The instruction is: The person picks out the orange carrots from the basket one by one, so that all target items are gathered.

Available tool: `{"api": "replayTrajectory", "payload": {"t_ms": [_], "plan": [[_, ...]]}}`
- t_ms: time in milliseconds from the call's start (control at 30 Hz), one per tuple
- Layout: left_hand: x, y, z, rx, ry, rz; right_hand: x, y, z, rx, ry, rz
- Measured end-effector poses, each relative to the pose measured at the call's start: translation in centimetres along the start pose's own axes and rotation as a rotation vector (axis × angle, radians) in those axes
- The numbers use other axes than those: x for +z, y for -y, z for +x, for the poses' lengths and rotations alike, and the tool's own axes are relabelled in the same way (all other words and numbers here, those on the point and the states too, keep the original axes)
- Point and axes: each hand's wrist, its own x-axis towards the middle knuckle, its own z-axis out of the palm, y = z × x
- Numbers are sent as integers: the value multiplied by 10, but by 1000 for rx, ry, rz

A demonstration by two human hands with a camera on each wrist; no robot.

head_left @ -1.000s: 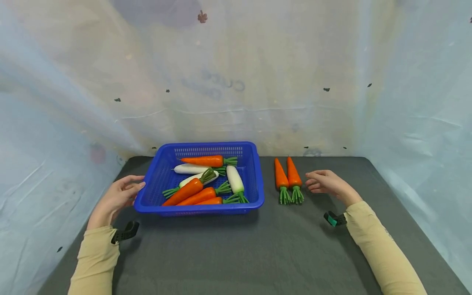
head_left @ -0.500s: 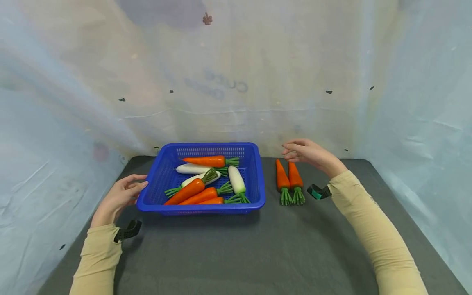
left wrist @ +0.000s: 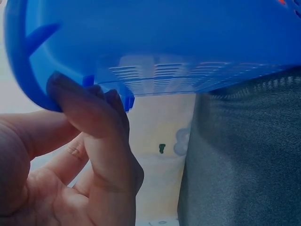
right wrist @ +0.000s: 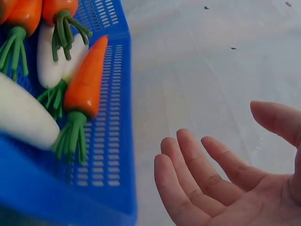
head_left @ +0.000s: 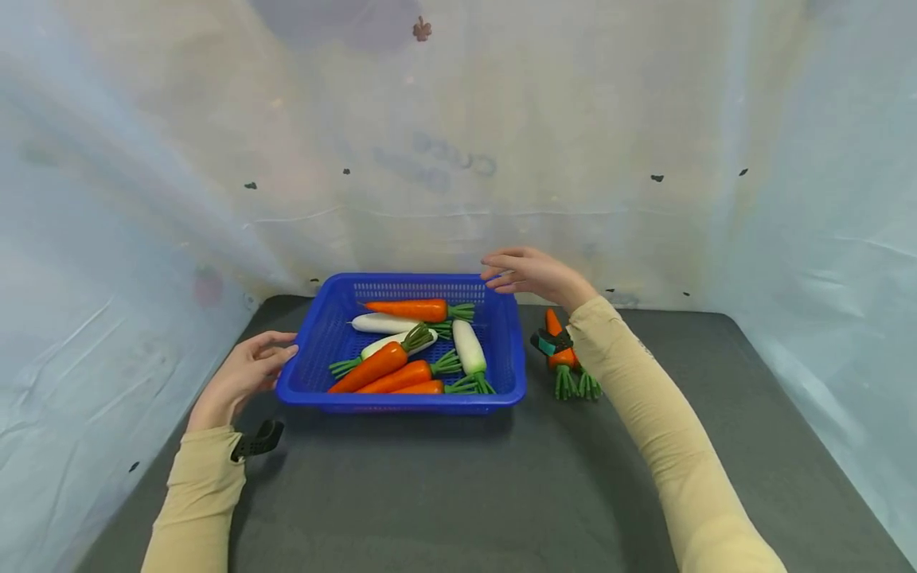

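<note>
A blue plastic basket (head_left: 430,401) sits on the dark table, holding several orange carrots (head_left: 380,366) and three white radishes (head_left: 469,348), all with green stem tufts. My left hand (head_left: 243,372) grips its left rim, fingers bent under the lip in the left wrist view. Over the back right corner of the basket hovers my right hand (head_left: 533,274), its fingers loosely extended with nothing in them. In the right wrist view that hand (right wrist: 225,188) is beside the perforated back wall, near the rear carrot (right wrist: 87,80). Two more carrots (head_left: 564,360) lie right of the basket, partly hidden by the right wrist.
A pale plastic sheet (head_left: 587,143) rises behind the table and along both sides. The grey-black table cloth (head_left: 401,493) runs in front of the basket. Black bands (head_left: 259,441) are worn on both wrists.
My right hand has moved left from beside the two loose carrots, passing over them to the basket's back right corner. The left hand stays at the basket's left rim.
</note>
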Motion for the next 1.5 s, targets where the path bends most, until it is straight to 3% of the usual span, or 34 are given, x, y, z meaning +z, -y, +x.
{"api": "replayTrajectory", "payload": {"t_ms": [367, 733, 1000, 1267, 1500], "plan": [[3, -3, -1, 6, 8, 23, 36, -20, 40, -23, 12, 7], [4, -4, -2, -2, 30, 22, 55, -40, 66, 33, 47, -86], [5, -6, -2, -10, 28, 6, 63, -40, 74, 84, 10, -225], [4, -6, -1, -20, 29, 0, 63, -32, 75, 142, 60, -303], [4, -4, 0, -22, 26, 7, 60, -36, 73, 171, 45, -411]]}}
